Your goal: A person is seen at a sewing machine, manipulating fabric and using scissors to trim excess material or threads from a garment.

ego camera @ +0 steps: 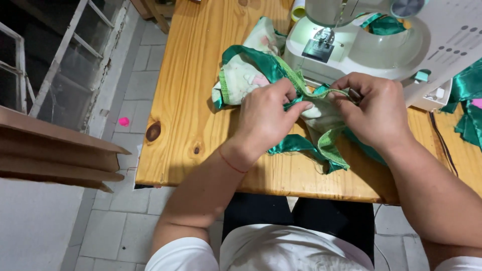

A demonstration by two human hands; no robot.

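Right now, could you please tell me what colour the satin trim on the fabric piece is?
The satin trim is shiny emerald green, seen in the head view.

Patchwork fabric piece (251,75): pale printed cloth edged with shiny green satin binding plus light-green checked trim. Crumpled, partly folded, lying on wooden table just in front of white sewing machine. Near end lifted and bunched; loose green strip trailing toward table's front edge.
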